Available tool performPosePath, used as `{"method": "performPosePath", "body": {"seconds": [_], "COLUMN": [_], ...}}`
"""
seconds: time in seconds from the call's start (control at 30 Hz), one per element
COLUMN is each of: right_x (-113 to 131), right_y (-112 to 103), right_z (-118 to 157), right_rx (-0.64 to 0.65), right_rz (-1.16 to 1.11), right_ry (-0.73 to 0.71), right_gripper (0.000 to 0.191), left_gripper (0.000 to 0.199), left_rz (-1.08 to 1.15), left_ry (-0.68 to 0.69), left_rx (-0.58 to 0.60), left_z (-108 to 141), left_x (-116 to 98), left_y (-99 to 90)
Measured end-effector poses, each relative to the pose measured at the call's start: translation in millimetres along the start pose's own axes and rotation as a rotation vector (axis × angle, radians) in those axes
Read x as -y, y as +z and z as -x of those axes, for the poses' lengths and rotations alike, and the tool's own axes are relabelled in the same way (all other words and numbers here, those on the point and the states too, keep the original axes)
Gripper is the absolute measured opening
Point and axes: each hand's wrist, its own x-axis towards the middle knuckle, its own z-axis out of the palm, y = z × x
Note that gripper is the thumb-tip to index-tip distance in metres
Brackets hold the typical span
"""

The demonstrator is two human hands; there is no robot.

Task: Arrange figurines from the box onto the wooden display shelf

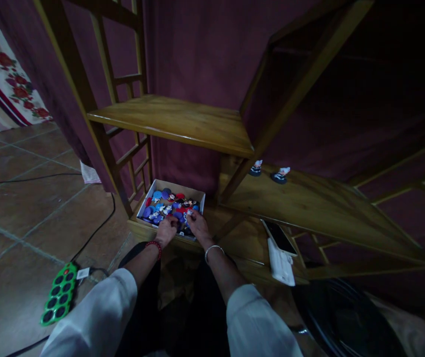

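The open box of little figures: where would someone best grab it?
Probably by the two short side walls of the box, both at once, reaching from the front. It sits flat, open at the top, a long side to the front; small figures crowd the inside, leaving the walls the clearer hold.

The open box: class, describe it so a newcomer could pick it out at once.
Find the wooden shelving. Low at left, the left hand and right hand reach into the open box. Only it has pale walls around jumbled blue, purple, red figures.
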Motion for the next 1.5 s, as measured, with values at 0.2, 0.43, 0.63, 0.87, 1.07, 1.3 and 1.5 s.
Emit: {"method": "performPosePath", "body": {"seconds": [0.2,0.43,0.63,0.87,1.07,1.3,1.5], "right_x": [-2.8,-4.4,-3.6,1.6,-0.7,-2.3,2.3], "right_y": [7.8,10.3,15.3,22.4,29.0,27.4,20.8], "right_z": [0.0,4.9,7.6,7.7,7.0,8.0,10.2], "right_rx": [0.033,0.006,0.089,0.087,0.087,0.101,0.103], "right_rz": [-0.147,0.021,-0.06,-0.198,-0.213,-0.272,-0.229], "right_ry": [0.13,-0.06,-0.147,-0.135,-0.118,-0.146,-0.12], "right_gripper": [0.029,0.027,0.025,0.022,0.025,0.021,0.019], "left_gripper": [0.024,0.03,0.033,0.037,0.035,0.034,0.032], "left_rz": [-0.005,0.043,0.058,0.118,0.161,0.19,0.177], "left_ry": [0.037,0.016,0.047,0.076,-0.01,0.016,0.053], "left_rx": [0.004,0.008,0.028,0.03,0.013,-0.008,-0.015], "left_z": [-3.2,-3.2,0.4,2.5,-0.2,-5.3,-6.1], "left_x": [2.4,0.4,0.1,0.5,1.3,8.4,9.7], "left_y": [2.1,-0.2,1.4,0.3,0.2,4.5,7.6]}}
